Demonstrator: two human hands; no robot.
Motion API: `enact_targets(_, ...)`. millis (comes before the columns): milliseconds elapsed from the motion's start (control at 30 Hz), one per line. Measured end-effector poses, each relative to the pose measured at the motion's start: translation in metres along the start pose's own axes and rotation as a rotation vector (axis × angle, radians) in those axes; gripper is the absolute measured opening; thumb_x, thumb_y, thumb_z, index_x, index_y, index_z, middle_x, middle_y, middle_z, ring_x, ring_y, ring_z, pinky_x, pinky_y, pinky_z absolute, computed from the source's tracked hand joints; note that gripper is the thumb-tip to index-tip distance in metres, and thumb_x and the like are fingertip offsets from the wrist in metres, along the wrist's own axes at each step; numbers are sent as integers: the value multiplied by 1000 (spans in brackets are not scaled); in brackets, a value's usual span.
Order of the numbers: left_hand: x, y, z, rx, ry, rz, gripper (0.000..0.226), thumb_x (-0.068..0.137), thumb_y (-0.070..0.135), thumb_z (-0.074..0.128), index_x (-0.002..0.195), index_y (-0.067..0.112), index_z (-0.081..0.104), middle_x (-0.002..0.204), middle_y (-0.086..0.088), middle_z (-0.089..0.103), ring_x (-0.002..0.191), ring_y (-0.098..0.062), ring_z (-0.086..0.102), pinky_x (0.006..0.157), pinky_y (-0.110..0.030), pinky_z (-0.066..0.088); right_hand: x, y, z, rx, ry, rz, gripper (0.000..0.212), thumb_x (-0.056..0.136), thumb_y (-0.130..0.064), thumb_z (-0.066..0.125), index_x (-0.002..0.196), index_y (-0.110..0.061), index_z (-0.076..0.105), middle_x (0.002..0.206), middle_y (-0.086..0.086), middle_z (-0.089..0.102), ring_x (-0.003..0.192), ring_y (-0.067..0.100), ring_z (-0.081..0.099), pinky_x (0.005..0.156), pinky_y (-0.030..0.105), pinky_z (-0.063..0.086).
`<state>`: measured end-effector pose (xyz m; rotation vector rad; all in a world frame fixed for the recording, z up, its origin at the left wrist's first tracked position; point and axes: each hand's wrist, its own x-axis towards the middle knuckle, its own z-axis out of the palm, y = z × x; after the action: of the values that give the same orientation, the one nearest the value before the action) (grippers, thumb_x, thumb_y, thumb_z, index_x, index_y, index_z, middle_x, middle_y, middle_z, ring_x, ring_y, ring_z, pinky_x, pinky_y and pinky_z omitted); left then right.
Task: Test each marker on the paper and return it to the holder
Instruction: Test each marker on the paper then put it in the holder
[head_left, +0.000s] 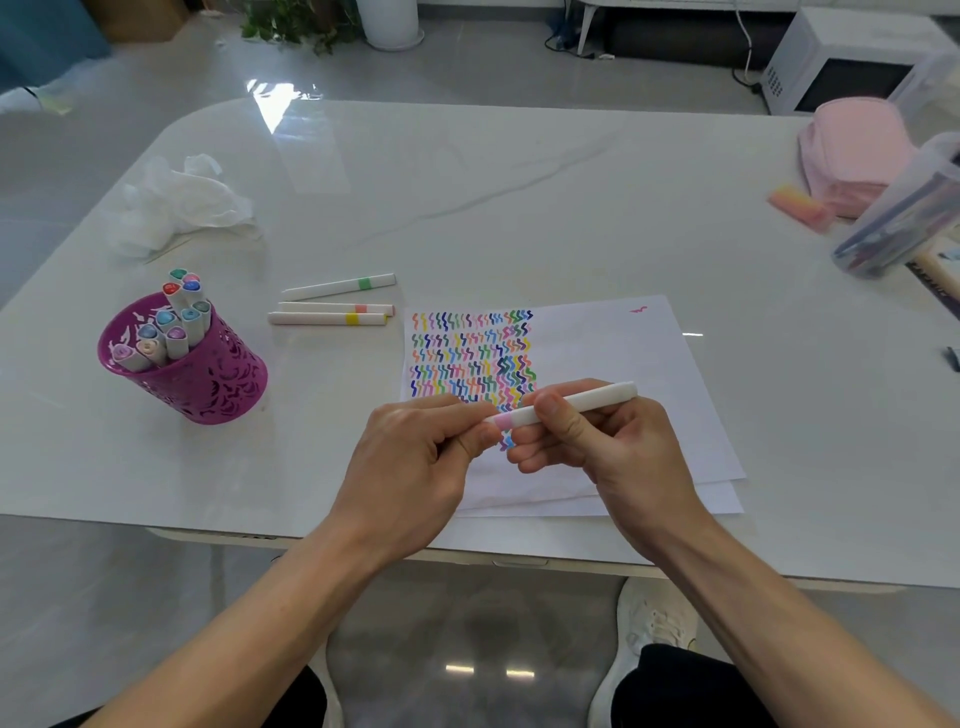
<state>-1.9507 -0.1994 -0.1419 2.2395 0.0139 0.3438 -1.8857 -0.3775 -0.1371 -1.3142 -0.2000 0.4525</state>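
From the head view:

- My left hand has its fingers curled in, and its thumb and fingertips pinch the left end of a white marker, right by the marker's pink band.
- My right hand grips the barrel of the same marker, with the thumb on top and the fingers curled beneath.
- The marker lies almost level between both hands, its right end a little higher. It is over the near part of the paper; I cannot tell whether the cap is on or parting.
- The paper rests on the white table, with a second sheet's edge showing under it. Rows of coloured squiggles fill its left part, and one small pink mark sits near the far right corner.
- The purple holder stands well to the left of the paper, with a cluster of capped markers leaning in it.
- Three white markers lie between the holder and the paper: one with a green band, one with an orange band and one with a yellow band. The last two are side by side.
- A crumpled clear wrapper lies beyond the holder.
- At the far right are a pink pouch and a clear tub of pens.
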Motion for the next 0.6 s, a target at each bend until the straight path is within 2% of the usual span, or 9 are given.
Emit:
enact_targets(167,1,2,0,-5,-15,2,15,97,28,66,93,21,78,67,2,64,60,-17,58,54,-39,49,0,0,-2,-10,8,6,30,90,-18,66,101,9,69,84,26,76,71,41,75,66,37,62)
enact_targets(300,5,5,-7,23,-38,-11,15,93,38,67,93,29,79,70,7,67,63,-16,62,59,-39,50,1,5,-3,23,-15,93,40,89,-27,66,108,8,69,87,27,75,74,37,75,69,35,61)
enact_targets(433,13,10,-22,-97,111,-66,9,85,33,77,94,31,77,77,6,71,68,-18,63,66,-38,53,8,6,-1,-4,30,110,44,86,-38,69,108,0,72,79,20,73,68,31,70,65,33,58)
enact_targets(533,17,9,-40,-269,271,-108,13,85,21,79,93,29,73,88,-1,74,78,-24,68,77,-44,58,14,8,-5,-117,123,114,34,93,-37,67,110,-8,70,71,12,71,62,26,66,60,33,55)
enact_targets(600,18,7,-55,-283,398,-87,12,87,17,77,95,24,69,95,2,74,87,-22,70,81,-38,57,17,12,-10,-235,187,99,24,98,-34,66,106,-11,70,67,9,70,58,22,63,57,32,53)
